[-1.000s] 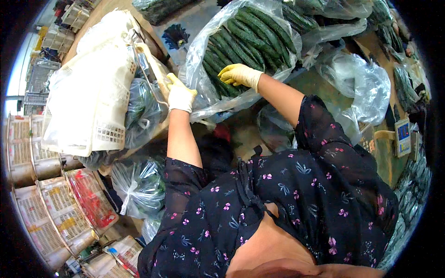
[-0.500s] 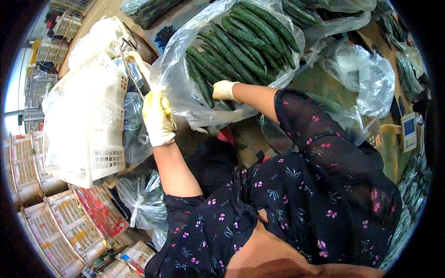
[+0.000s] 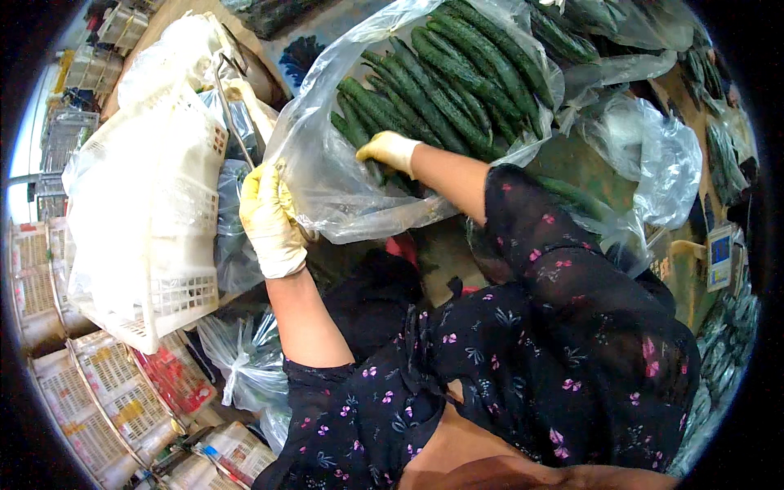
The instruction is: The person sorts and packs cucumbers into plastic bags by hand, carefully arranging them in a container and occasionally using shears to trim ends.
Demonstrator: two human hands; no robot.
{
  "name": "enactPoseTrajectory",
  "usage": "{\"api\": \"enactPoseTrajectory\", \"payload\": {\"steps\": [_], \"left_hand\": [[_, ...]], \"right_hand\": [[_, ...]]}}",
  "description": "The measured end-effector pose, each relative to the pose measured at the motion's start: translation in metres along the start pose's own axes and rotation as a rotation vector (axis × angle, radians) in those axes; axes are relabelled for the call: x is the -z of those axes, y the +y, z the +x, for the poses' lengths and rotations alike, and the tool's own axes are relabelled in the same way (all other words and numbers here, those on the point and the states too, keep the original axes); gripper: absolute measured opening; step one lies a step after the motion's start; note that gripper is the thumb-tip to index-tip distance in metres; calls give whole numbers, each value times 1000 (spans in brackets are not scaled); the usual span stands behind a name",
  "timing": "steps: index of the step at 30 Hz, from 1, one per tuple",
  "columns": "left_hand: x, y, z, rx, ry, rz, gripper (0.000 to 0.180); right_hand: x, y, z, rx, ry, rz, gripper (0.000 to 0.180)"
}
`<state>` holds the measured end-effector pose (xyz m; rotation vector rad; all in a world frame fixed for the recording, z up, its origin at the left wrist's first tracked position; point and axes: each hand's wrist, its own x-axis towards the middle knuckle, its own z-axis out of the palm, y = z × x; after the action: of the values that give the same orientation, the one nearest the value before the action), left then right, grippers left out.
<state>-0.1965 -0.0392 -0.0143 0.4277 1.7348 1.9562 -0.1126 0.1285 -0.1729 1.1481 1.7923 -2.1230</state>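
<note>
A large clear plastic bag [image 3: 327, 208] lies spread open in front of me, with several long dark green cucumbers [image 3: 445, 102] side by side in it. Pale yellow gloves cover both hands. At the bag's left rim, my left hand [image 3: 273, 216] is closed, its fingers gripping the plastic. My right hand [image 3: 392, 153] reaches into the bag at the near left end of the pile. Its fingers curl over a cucumber [image 3: 374, 170], which the glove partly hides.
A white plastic crate [image 3: 184, 290] with a metal handle [image 3: 233, 110] stands on the left. Knotted clear bags [image 3: 245, 359] and stacked crates [image 3: 102, 392] sit below it. More bagged cucumbers [image 3: 559, 33] lie at the far right, near loose plastic [image 3: 665, 159] and a small display device [image 3: 719, 257].
My right hand has moved up and left over the near-left cucumber, from beside its near end. My left hand still grips the bag's rim. The view has shifted slightly.
</note>
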Motion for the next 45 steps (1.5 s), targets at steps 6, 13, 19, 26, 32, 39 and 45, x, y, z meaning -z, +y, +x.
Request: {"api": "enactPoseTrajectory", "payload": {"steps": [6, 13, 19, 26, 32, 39, 45], "left_hand": [[2, 2, -1, 33, -30, 27, 9], [-4, 0, 2, 18, -43, -39, 11], [-6, -2, 2, -8, -50, -51, 10], [3, -5, 2, 5, -29, -60, 10], [0, -2, 1, -5, -40, -54, 11], [-4, -2, 0, -19, -45, -52, 11], [-3, -3, 0, 3, -5, -51, 12]], "right_hand": [[33, -4, -9, -103, -318, 772, 32], [4, 46, -11, 128, 2, -770, 53], [-21, 39, -41, 275, -408, -876, 51], [17, -8, -50, 170, 323, -931, 40], [15, 9, -23, 58, 451, -927, 62], [14, 13, 4, 11, 485, -1078, 34], [-25, 25, -11, 168, 318, -880, 37]]}}
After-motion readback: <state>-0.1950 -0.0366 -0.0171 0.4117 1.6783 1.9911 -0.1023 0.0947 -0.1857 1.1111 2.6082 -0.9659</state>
